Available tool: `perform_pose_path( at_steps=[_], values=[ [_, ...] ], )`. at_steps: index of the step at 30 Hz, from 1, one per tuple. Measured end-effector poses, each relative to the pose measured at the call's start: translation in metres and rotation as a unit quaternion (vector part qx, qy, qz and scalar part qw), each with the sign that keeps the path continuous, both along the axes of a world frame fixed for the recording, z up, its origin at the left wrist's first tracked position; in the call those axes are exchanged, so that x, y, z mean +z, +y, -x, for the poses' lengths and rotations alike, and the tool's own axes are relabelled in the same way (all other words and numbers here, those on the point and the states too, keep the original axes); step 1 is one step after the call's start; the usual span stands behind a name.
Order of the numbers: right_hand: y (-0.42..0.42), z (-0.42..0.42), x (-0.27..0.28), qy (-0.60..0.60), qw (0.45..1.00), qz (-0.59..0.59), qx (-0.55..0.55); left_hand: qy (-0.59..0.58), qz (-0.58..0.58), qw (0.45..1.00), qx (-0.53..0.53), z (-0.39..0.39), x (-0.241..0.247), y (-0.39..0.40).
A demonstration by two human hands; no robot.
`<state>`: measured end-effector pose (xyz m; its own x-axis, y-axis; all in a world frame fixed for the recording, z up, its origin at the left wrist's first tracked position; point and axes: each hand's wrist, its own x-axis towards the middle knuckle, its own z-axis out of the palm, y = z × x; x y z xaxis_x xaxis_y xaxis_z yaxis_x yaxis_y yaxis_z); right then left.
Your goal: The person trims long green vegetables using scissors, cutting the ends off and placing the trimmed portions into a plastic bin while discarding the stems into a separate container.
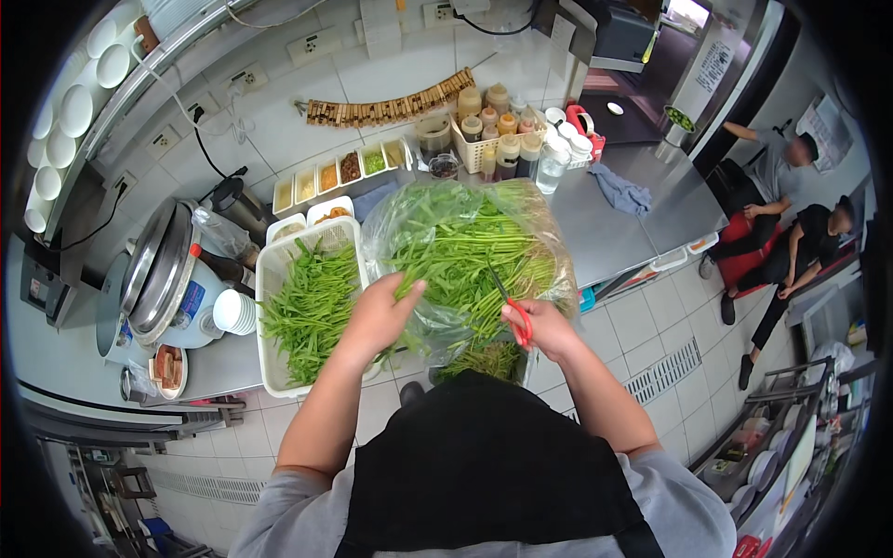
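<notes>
My left hand (382, 312) grips some leafy green stems at the near left side of a clear plastic bag (446, 317). Inside the open bag lies a large heap of leafy green vegetables (481, 237), stems and pale roots towards the right. My right hand (548, 328) holds red-handled scissors (518, 319), their blades over the stems. To the left, a white plastic basket (264, 349) holds cut greens (314, 300). Below the bag, more stem ends (485, 363) lie in a container whose shape is mostly hidden by my apron.
Behind the bag stand condiment trays (340, 174) and a basket of sauce bottles (481, 143). A blue cloth (619, 188) lies on the steel counter (593, 237). Lidded pots (164, 272) and stacked white cups (234, 312) are at left. Two people (774, 181) sit at right.
</notes>
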<state>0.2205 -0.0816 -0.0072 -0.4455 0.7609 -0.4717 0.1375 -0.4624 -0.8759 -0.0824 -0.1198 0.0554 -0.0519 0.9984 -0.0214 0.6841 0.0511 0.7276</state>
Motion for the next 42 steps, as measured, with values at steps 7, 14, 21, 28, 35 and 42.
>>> perform_pose_path(
  at_steps=[7,14,21,28,35,42],
  values=[
    [-0.028,0.009,0.001,-0.012,1.0,-0.014,0.016,0.172,-0.047,0.977,-0.118,-0.063,-0.017,0.047],
    [-0.032,-0.008,0.005,0.011,0.999,0.014,0.033,0.17,0.026,0.977,-0.127,-0.063,-0.026,0.055],
    [-0.027,-0.005,0.01,0.034,0.999,0.006,0.039,0.217,0.031,0.962,-0.164,-0.051,-0.008,0.037],
    [-0.024,0.007,0.002,-0.014,0.998,0.002,0.059,0.208,-0.051,0.969,-0.127,-0.053,-0.021,0.021],
    [-0.015,-0.002,0.003,-0.06,0.99,0.018,0.123,0.165,0.061,0.98,-0.094,-0.052,-0.048,0.052],
    [-0.015,-0.015,0.014,0.045,0.993,0.023,0.107,0.095,0.082,0.988,-0.087,-0.029,-0.051,0.072]
  ],
)
